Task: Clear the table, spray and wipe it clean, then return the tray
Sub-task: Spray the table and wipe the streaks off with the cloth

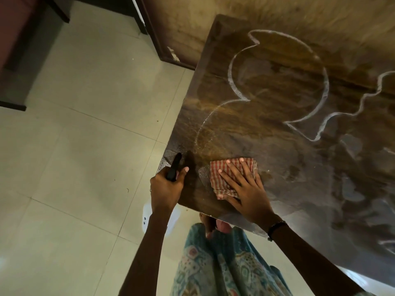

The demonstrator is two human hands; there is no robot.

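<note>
A dark spray bottle (174,167) is gripped by the left hand (165,186); the red checked cloth (232,175) is pressed flat by the right hand (245,189) on the streaked brown wooden table (277,107). Wiping is judged underway; strokes toward the far foam lines are called for next. No tray is seen.

The table (277,92), filling the right of the frame, looks like dark brown wood with visible grain, its top glossy and wet, streaked with whitish foamy lines and dull smears. Low in the centre lies a cloth (230,174) of thin woven fabric in a red and white check, matt and creased. The spray bottle (174,167) just left of it has a black, smooth plastic head. The floor (74,135) at left is pale tile with a soft sheen. At the bottom hangs printed cloth (224,263), matt, blue patterned.
</note>
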